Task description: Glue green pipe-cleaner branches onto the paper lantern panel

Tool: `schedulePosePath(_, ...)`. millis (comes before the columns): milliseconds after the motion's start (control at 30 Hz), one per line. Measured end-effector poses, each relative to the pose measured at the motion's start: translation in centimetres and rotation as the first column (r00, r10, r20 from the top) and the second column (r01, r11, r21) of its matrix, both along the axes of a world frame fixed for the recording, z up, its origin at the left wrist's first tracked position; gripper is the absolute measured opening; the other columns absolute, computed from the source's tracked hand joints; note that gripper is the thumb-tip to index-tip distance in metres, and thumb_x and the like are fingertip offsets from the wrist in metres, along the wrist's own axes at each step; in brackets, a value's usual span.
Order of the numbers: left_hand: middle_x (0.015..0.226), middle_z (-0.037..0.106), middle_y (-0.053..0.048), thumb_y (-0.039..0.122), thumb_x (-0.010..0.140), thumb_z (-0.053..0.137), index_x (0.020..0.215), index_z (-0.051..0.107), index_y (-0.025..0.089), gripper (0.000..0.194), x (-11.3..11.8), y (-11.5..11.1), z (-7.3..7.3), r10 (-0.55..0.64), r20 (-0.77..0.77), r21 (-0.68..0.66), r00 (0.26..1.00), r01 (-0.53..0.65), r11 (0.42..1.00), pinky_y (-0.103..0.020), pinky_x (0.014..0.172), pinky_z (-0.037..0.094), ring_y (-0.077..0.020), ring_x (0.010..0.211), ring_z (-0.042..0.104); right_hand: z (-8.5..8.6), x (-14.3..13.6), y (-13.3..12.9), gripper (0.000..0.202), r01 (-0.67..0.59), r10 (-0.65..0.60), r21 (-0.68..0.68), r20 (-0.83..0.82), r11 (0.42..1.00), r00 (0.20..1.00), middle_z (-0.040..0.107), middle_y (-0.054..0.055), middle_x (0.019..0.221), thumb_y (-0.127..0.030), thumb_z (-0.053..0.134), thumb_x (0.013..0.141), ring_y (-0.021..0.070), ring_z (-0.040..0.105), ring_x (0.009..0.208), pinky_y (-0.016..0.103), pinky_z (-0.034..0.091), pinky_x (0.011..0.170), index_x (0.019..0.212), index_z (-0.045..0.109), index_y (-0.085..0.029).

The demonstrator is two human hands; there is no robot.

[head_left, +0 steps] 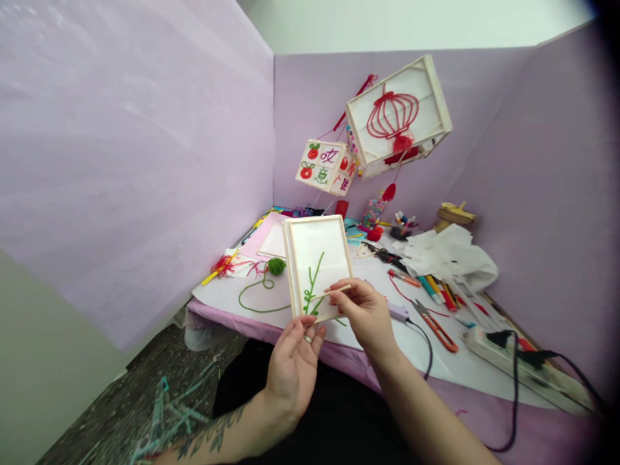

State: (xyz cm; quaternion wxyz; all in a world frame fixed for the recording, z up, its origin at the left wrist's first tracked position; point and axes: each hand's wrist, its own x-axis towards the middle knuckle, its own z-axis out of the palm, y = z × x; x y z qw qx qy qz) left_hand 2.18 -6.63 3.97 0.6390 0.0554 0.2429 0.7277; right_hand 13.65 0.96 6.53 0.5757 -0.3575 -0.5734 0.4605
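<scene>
A white panel framed with thin wooden sticks is tilted up in front of me, with a green yarn plant on its face. My left hand is palm up at the panel's lower edge, fingers closed on that edge. In a pinch, my right hand holds a thin wooden stick, its tip against the panel near the green yarn. A green yarn strand runs across the table from a green yarn ball to behind the panel.
Two decorated lanterns, one large and one small, hang above the table. On the right lie a red utility knife, scissors, markers, crumpled white cloth, a lilac glue gun and a power strip with black cables.
</scene>
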Motion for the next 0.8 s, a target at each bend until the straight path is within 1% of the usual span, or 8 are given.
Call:
schedulePosePath(167,0.084,0.068,-0.006,0.019,0.073,0.073,0.074,0.072,0.012,0.007,0.01,-0.07,0.21,0.006,0.011,-0.016,1.000,-0.006,1.000,-0.036,0.091,0.050,-0.0171,0.088,0.062,0.21,0.13,-0.29,0.013,0.015,-0.022,0.075,0.100,0.997,0.995,0.073,0.005,0.082,-0.034,0.071,0.076,0.0194,0.066,0.071,0.028,0.051,0.060,0.082,0.070,-0.022)
schedulePosePath(267,0.084,0.069,-0.006,0.018,0.073,0.073,0.074,0.072,0.012,0.006,-0.02,-0.11,0.23,0.010,0.016,-0.016,1.000,-0.009,1.000,-0.035,0.089,0.050,-0.0175,0.088,0.062,0.33,0.17,-0.34,0.011,0.002,-0.021,0.121,0.154,0.993,0.988,0.073,0.005,0.083,-0.033,0.069,0.079,0.0183,0.065,0.070,0.028,0.050,0.061,0.083,0.071,-0.023)
schedulePosePath(400,0.084,0.069,-0.006,0.018,0.072,0.073,0.075,0.073,0.012,0.007,-0.02,-0.07,0.17,-0.001,0.015,-0.013,1.000,0.001,1.000,-0.035,0.089,0.050,-0.0177,0.087,0.063,0.63,0.25,-0.42,0.012,-0.053,0.024,0.142,0.197,0.989,0.980,0.072,0.004,0.084,-0.033,0.066,0.082,0.0166,0.062,0.064,0.026,0.048,0.056,0.085,0.070,-0.023)
schedulePosePath(633,0.084,0.070,-0.006,0.019,0.073,0.073,0.075,0.073,0.012,0.007,0.05,-0.13,0.08,0.002,0.011,-0.017,1.000,-0.002,1.000,-0.035,0.090,0.050,-0.0174,0.087,0.063,0.80,0.28,-0.50,0.011,-0.099,0.058,0.183,0.218,0.978,0.974,0.071,0.004,0.087,-0.031,0.062,0.086,0.0157,0.063,0.067,0.026,0.048,0.058,0.088,0.069,-0.023)
schedulePosePath(800,0.085,0.070,-0.006,0.019,0.073,0.073,0.076,0.073,0.011,0.009,0.00,-0.11,0.01,-0.007,0.012,-0.010,1.000,0.007,1.000,-0.035,0.090,0.050,-0.0169,0.088,0.062,0.84,-0.06,-0.33,0.013,-0.065,0.031,0.174,0.194,0.983,0.981,0.071,0.004,0.084,-0.034,0.064,0.083,0.0180,0.065,0.071,0.027,0.050,0.061,0.086,0.069,-0.023)
